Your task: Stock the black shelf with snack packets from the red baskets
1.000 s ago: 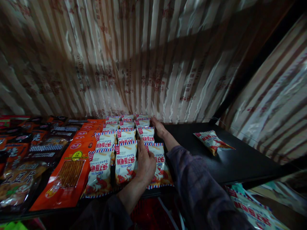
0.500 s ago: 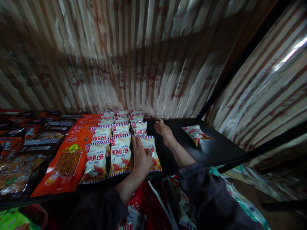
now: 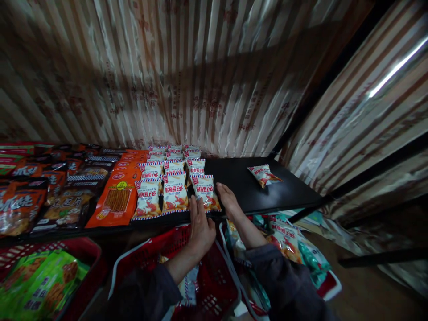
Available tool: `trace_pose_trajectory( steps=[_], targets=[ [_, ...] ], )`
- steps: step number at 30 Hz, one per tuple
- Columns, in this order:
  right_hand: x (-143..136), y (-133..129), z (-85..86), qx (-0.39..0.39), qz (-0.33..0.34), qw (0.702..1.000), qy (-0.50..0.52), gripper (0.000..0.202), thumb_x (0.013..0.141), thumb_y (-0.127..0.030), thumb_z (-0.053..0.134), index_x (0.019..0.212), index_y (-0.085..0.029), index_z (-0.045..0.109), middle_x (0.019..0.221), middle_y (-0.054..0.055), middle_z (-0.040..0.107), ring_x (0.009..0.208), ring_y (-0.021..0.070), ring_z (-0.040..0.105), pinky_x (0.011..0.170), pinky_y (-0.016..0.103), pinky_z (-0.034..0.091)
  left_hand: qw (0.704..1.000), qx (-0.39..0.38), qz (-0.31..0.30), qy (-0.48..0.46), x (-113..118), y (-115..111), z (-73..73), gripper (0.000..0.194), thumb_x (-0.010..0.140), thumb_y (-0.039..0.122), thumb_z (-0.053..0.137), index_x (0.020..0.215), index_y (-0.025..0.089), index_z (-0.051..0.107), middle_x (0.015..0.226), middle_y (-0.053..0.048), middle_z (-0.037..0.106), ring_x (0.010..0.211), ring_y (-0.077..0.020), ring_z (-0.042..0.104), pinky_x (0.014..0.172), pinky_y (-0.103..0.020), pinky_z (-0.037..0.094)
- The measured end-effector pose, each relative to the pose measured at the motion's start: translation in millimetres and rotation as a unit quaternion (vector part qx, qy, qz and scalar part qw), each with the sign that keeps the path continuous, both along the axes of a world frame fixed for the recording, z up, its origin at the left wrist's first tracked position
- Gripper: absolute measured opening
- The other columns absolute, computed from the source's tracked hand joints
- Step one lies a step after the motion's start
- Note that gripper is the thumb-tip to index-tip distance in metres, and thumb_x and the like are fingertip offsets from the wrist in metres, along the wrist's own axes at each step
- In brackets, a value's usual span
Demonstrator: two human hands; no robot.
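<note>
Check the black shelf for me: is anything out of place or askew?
Yes: one white snack bag lies askew on the right part of the black shelf, away from the similar white bags lined up in columns to its left. I see no spill; small tears couldn't be made out.

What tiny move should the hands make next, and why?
Perhaps the right hand should reach for the lone white packet: it lies askew on the shelf, apart from the rows of matching packets, and that hand looks open.

Hands (image 3: 202,229) flank front-right snack bag (image 3: 205,188) on shelf (image 3: 232,171).
</note>
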State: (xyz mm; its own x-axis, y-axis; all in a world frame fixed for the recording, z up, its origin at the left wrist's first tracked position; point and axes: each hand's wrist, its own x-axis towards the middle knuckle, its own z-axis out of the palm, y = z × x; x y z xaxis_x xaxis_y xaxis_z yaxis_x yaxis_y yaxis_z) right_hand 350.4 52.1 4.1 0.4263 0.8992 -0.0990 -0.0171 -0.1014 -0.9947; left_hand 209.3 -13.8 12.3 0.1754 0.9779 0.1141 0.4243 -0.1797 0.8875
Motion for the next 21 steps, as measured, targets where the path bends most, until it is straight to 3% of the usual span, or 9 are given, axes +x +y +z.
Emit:
trace_pose_trajectory(
  steps=[3, 5, 9, 14, 17, 21],
  targets=[
    [-16, -14, 0.5, -0.02, -0.076, 0.996, -0.042, 0.043, 0.077, -0.049, 0.054, 0.11, -0.023, 0.061, 0.122, 0.008, 0.061, 0.116, 0.0252, 0.053, 0.102, 0.039, 0.038, 1.0, 0.011, -0.004, 0.009, 3, -3, 1.2, 0.07, 0.069, 0.005, 0.046, 0.137, 0.0, 0.031, 0.152, -0.021, 0.012, 0.141, -0.0249, 0.004, 0.115, -0.039, 0.011],
    [-26, -25, -2.6, -0.02, -0.09, 0.993, -0.076, 0.049, 0.077, -0.049, 0.053, 0.118, -0.021, 0.057, 0.127, 0.009, 0.057, 0.117, 0.025, 0.052, 0.103, 0.037, 0.037, 1.0, 0.001, -0.004, 0.015, 5, -4, 1.1, 0.07, 0.069, 0.005, 0.046, 0.136, -0.002, 0.031, 0.151, -0.023, 0.012, 0.141, -0.0265, 0.005, 0.115, -0.039, 0.011],
    [-38, -43, -9.7, -0.025, -0.077, 0.977, -0.196, 0.062, 0.082, -0.052, 0.042, 0.129, -0.014, 0.049, 0.133, 0.014, 0.051, 0.122, 0.0267, 0.048, 0.105, 0.04, 0.033, 0.999, -0.02, -0.005, 0.027, 4, -1, 2.6, 0.07, 0.069, 0.003, 0.046, 0.137, -0.003, 0.03, 0.15, -0.024, 0.013, 0.141, -0.0271, 0.006, 0.115, -0.04, 0.012],
    [-42, -47, -7.6, -0.013, -0.065, 0.944, -0.322, 0.066, 0.088, -0.05, 0.026, 0.132, -0.004, 0.044, 0.133, 0.02, 0.049, 0.125, 0.0288, 0.044, 0.104, 0.045, 0.032, 0.999, -0.027, -0.005, 0.042, 4, 12, 6.4, 0.069, 0.071, 0.002, 0.043, 0.138, -0.002, 0.028, 0.15, -0.024, 0.014, 0.14, -0.026, 0.01, 0.114, -0.037, 0.015],
    [-41, -45, -6.2, -0.003, -0.056, 0.937, -0.344, 0.066, 0.088, -0.05, 0.025, 0.131, -0.003, 0.045, 0.132, 0.021, 0.05, 0.124, 0.0286, 0.044, 0.105, 0.044, 0.031, 0.999, -0.015, 0.005, 0.035, 6, 20, 3.5, 0.068, 0.073, 0.004, 0.042, 0.139, -0.003, 0.027, 0.15, -0.025, 0.016, 0.14, -0.0264, 0.014, 0.113, -0.037, 0.019],
    [-46, -45, -6.2, -0.006, -0.05, 0.949, -0.312, 0.066, 0.088, -0.052, 0.026, 0.129, -0.006, 0.047, 0.126, 0.019, 0.055, 0.117, 0.0282, 0.05, 0.101, 0.044, 0.036, 0.999, 0.013, 0.027, 0.012, 7, 23, -5.8, 0.061, 0.074, 0.004, 0.04, 0.135, -0.003, 0.034, 0.147, -0.025, 0.025, 0.138, -0.0258, 0.023, 0.113, -0.037, 0.023]
  ],
)
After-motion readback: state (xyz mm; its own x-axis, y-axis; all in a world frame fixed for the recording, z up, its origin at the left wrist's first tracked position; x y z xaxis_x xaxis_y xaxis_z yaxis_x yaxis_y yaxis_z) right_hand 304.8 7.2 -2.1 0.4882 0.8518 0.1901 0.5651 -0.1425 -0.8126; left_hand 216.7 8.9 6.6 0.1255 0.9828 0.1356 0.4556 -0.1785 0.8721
